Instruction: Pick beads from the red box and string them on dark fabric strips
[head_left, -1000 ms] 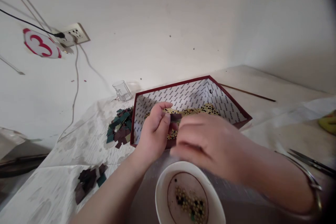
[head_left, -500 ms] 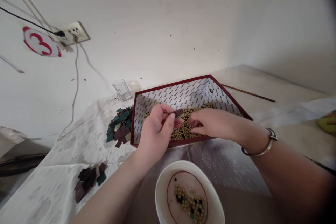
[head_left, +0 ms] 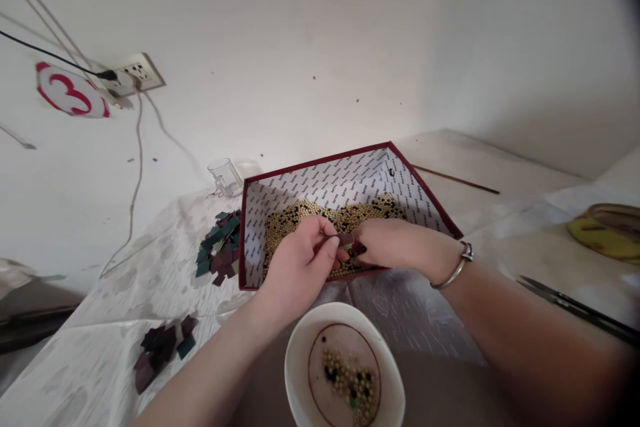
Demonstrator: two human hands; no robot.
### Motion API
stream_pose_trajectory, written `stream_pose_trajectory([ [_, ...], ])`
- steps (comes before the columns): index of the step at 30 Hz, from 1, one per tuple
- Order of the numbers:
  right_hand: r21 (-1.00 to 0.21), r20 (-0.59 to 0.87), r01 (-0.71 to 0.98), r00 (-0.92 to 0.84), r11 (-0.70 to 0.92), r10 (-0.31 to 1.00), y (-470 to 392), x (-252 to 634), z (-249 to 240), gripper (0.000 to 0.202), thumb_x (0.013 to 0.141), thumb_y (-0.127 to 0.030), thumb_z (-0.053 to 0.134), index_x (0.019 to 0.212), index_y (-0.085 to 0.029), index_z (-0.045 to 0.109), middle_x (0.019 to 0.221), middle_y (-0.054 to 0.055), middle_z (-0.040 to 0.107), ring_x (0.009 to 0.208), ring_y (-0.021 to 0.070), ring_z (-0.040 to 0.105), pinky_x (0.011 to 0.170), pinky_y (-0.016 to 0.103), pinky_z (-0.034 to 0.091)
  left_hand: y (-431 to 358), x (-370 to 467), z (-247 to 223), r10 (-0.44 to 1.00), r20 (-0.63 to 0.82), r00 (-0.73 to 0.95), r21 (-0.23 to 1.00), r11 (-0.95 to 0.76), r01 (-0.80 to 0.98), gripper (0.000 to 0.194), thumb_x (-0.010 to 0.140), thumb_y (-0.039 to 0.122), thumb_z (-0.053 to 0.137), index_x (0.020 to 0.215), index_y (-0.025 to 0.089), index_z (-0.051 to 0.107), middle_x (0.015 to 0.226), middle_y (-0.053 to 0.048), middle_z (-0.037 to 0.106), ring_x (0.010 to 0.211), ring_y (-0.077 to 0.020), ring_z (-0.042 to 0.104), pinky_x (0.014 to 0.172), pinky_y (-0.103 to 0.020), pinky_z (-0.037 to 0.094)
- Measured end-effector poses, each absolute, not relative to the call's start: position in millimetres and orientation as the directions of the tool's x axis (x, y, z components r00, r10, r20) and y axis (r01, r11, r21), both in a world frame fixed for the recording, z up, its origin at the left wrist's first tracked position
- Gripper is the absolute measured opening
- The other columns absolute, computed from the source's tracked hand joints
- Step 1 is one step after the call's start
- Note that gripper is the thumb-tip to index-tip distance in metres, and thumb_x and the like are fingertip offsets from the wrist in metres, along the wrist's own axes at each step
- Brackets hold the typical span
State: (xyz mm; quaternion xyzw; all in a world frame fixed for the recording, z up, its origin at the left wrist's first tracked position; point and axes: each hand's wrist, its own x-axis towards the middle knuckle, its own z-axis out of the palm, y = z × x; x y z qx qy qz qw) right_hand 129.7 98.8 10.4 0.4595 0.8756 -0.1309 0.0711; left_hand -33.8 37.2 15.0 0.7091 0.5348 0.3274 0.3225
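Observation:
My left hand pinches a small flat dark-brown piece between thumb and fingers, above a red-rimmed box. Gold and black beads cover the box floor. My right hand, with a metal bangle at the wrist, is closed in a pinch at the piece's right end. Whatever its fingertips hold is hidden. In front of the box, below both hands, stands a white bowl with some gold, black and green beads inside.
Green and brown flat pieces lie left of the box; a smaller pile is nearer. Behind is a glass mug. To the right are a thin stick, a yellow container and dark tweezers-like tool.
My right hand has moved left, up to the brown piece in my left hand. The view has shifted, bringing the yellow container and dark tool further into sight.

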Motion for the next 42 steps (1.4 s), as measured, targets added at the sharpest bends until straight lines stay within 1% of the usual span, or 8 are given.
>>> stream_pose_trajectory([
  [12, -0.136, -0.236, 0.814, -0.58, 0.565, 0.779, 98.4, 126.2, 10.9, 0.021, 0.069, -0.016, 0.05, 0.074, -0.014, 0.07, 0.071, 0.012, 0.068, 0.059, 0.0212, 0.061, 0.046, 0.027, 0.031, 37.5, -35.3, 12.0, 0.969, 0.087, 0.232, 0.873, -0.186, 0.451, 0.007, 0.087, 0.029, 0.042, 0.089, 0.022, 0.044, 0.078, 0.0, 0.067, 0.067, -0.0128, 0.062, 0.063, -0.026, 0.046],
  [21, -0.267, -0.065, 0.775, -0.607, 0.573, 0.792, 112.0, 128.9, -0.1, 0.018, 0.071, -0.015, 0.05, 0.078, -0.016, 0.066, 0.069, 0.006, 0.067, 0.057, 0.0145, 0.056, 0.05, 0.024, 0.033, 38.8, -36.1, 15.5, 0.98, 0.106, 0.169, 0.898, -0.168, 0.408, 0.008, 0.086, 0.029, 0.044, 0.085, 0.021, 0.044, 0.073, 0.0, 0.067, 0.065, -0.0127, 0.061, 0.064, -0.027, 0.047],
  [26, -0.332, 0.083, 0.761, -0.566, 0.558, 0.821, 120.3, 131.8, 0.1, 0.019, 0.073, -0.008, 0.047, 0.08, -0.017, 0.063, 0.077, 0.005, 0.067, 0.066, 0.0146, 0.057, 0.06, 0.024, 0.038, 40.6, -36.9, 15.5, 0.985, 0.109, 0.13, 0.919, -0.15, 0.365, 0.008, 0.086, 0.029, 0.045, 0.086, 0.021, 0.044, 0.073, 0.0, 0.066, 0.067, -0.0134, 0.062, 0.065, -0.027, 0.048],
  [29, -0.444, 0.295, 0.734, -0.422, 0.514, 0.857, 119.1, 134.8, 8.8, 0.014, 0.078, -0.014, 0.048, 0.082, -0.018, 0.061, 0.078, 0.004, 0.066, 0.069, 0.0152, 0.058, 0.064, 0.026, 0.041, 42.7, -38.6, 16.3, 0.988, 0.122, 0.098, 0.923, -0.149, 0.354, 0.01, 0.086, 0.03, 0.045, 0.085, 0.021, 0.043, 0.072, 0.001, 0.065, 0.068, -0.013, 0.063, 0.065, -0.026, 0.048],
  [32, -0.56, 0.547, 0.598, -0.252, 0.573, 0.798, 105.6, 134.1, 21.7, 0.008, 0.078, -0.018, 0.053, 0.082, -0.019, 0.06, 0.079, 0.001, 0.065, 0.071, 0.0139, 0.058, 0.064, 0.025, 0.044, 44.6, -39.4, 18.1, 0.986, 0.137, 0.098, 0.93, -0.162, 0.329, 0.01, 0.087, 0.029, 0.045, 0.084, 0.02, 0.042, 0.072, 0.001, 0.065, 0.064, -0.0109, 0.06, 0.064, -0.024, 0.047],
  [36, -0.462, 0.765, 0.468, -0.221, 0.754, 0.605, 79.6, 121.9, 30.7, 0.011, 0.079, -0.013, 0.054, 0.086, -0.019, 0.059, 0.083, 0.001, 0.061, 0.075, 0.0115, 0.057, 0.069, 0.023, 0.045, 45.6, -39.0, 19.2, 0.974, 0.164, 0.156, 0.931, -0.205, 0.302, 0.009, 0.088, 0.029, 0.044, 0.09, 0.02, 0.045, 0.074, 0.001, 0.064, 0.065, -0.0098, 0.058, 0.064, -0.023, 0.046],
  [39, -0.372, 0.792, 0.444, -0.307, 0.815, 0.528, 70.6, 109.3, 23.3, 0.017, 0.084, -0.012, 0.05, 0.095, -0.019, 0.059, 0.085, 0.002, 0.06, 0.079, 0.0118, 0.055, 0.072, 0.023, 0.044, 45.2, -39.0, 18.4, 0.96, 0.225, 0.165, 0.909, -0.268, 0.32, 0.014, 0.089, 0.028, 0.045, 0.1, 0.02, 0.049, 0.083, 0.0, 0.064, 0.069, -0.0097, 0.057, 0.065, -0.023, 0.045],
  [42, -0.361, 0.788, 0.448, -0.322, 0.818, 0.524, 71.5, 102.0, 11.7, 0.02, 0.086, -0.013, 0.048, 0.102, -0.02, 0.058, 0.089, 0.003, 0.061, 0.084, 0.0131, 0.055, 0.077, 0.025, 0.043, 45.2, -39.4, 17.5, 0.956, 0.228, 0.186, 0.931, -0.27, 0.245, 0.021, 0.089, 0.028, 0.045, 0.108, 0.021, 0.047, 0.084, -0.001, 0.063, 0.069, -0.0101, 0.057, 0.065, -0.023, 0.047],
])
